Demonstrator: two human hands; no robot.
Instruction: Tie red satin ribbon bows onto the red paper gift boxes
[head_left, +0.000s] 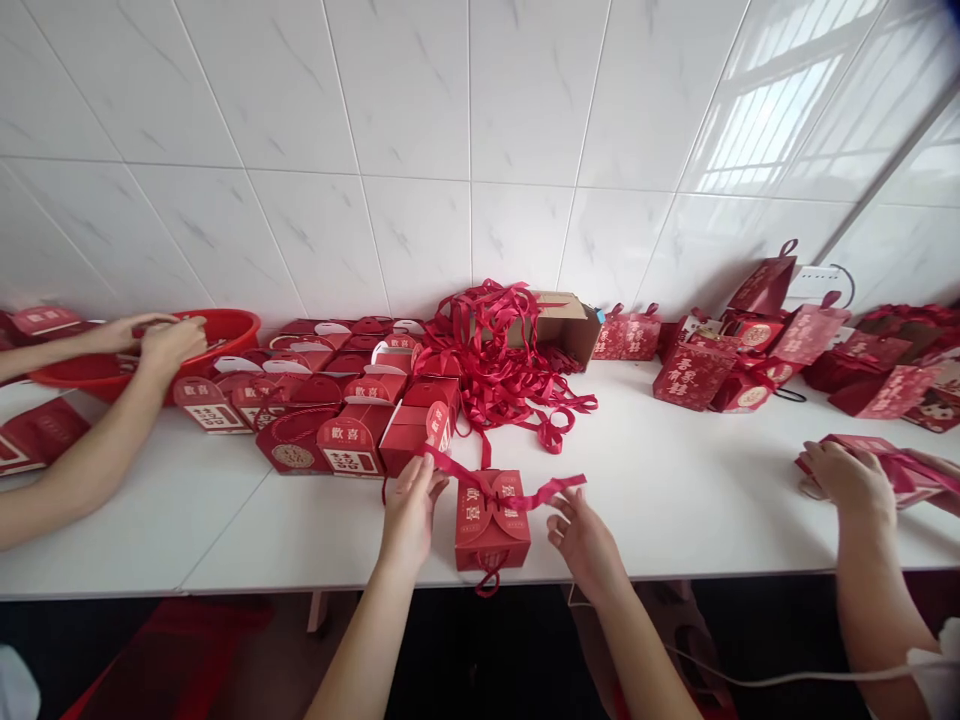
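Note:
A small red gift box [491, 540] with gold lettering stands at the front of the table, its curved top flaps folded together. A dark red ribbon [536, 497] crosses over its top, with one end reaching out to each side. At the left of the box, my left hand [409, 515] pinches one ribbon end between its fingers. On the other side, my right hand [589, 545] has its fingers loosely apart, fingertips right by the other end of the ribbon. A cord loop [487, 582] hangs from the box's front, over the table edge.
Rows of red boxes [349, 440] stand at left, beside a heap of ribbons [499, 350] and a cardboard box [574, 335]. A co-worker's hands [172, 340] are over a red basin [232, 325]. At right, another person's hand [851, 480] touches a box near finished boxes [694, 370].

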